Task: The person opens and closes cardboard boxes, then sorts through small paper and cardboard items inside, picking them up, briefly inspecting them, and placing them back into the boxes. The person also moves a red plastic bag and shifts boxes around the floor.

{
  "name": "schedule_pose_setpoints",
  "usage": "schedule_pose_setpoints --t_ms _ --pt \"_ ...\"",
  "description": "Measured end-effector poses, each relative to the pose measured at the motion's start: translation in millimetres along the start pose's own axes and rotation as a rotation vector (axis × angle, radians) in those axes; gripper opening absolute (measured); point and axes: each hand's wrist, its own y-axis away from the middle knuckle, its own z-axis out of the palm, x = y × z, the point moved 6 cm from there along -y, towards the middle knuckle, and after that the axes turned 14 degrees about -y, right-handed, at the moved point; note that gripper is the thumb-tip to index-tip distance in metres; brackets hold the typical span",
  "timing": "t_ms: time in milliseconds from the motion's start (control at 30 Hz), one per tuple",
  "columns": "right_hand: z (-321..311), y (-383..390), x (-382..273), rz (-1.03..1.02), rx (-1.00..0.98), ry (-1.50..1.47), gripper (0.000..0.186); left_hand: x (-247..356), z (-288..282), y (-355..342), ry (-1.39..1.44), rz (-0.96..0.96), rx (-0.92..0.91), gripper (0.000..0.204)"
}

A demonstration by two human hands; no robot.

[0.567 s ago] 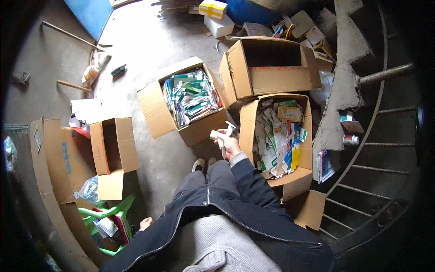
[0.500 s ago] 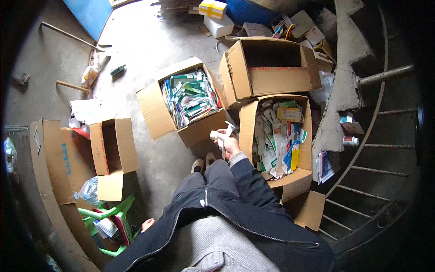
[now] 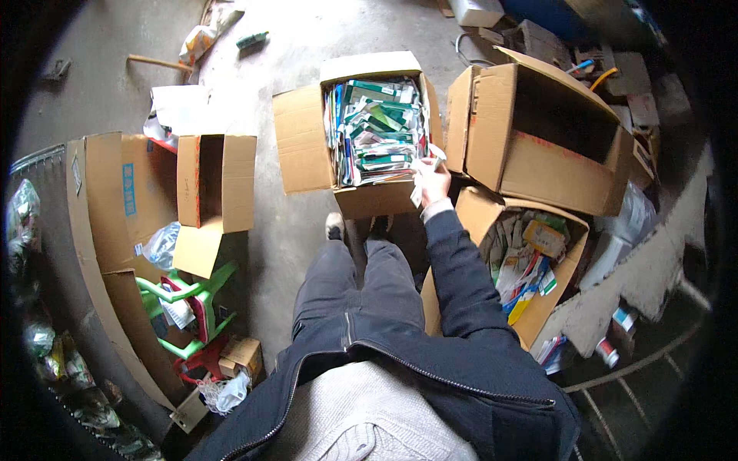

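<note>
My right hand [image 3: 433,181] reaches forward in a dark sleeve and is closed on a small white packet [image 3: 422,170]. It hovers at the right edge of an open cardboard box [image 3: 307,146] packed with green and white flattened packets [image 3: 374,131]. To the right, by my right arm, a second open box [image 3: 473,215] holds several mixed packets [image 3: 526,257]. My left hand is not in view. My dark trousers and shoes [image 3: 335,226] show below the first box.
A large empty cardboard box [image 3: 492,131] lies on its side at the upper right. An empty box [image 3: 234,180] and flattened cardboard [image 3: 115,200] are at the left, with a green plastic stool [image 3: 192,303] beneath. Clutter and metal railing [image 3: 638,369] line the right. Bare concrete floor [image 3: 277,238] lies between.
The view has swung left and closer to the boxes. My right hand with the white packet now sits at the edge of the box of green packets.
</note>
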Motion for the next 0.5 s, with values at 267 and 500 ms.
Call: schedule_pose_setpoints --t_ms 267,500 --pt "67 -184 6 -0.247 -0.081 0.730 0.062 -34 8 19 -0.036 -0.185 0.009 0.030" --pt "6 -194 76 0.080 0.084 0.096 0.031 -25 -10 0 -0.063 -0.212 -0.012 0.030"
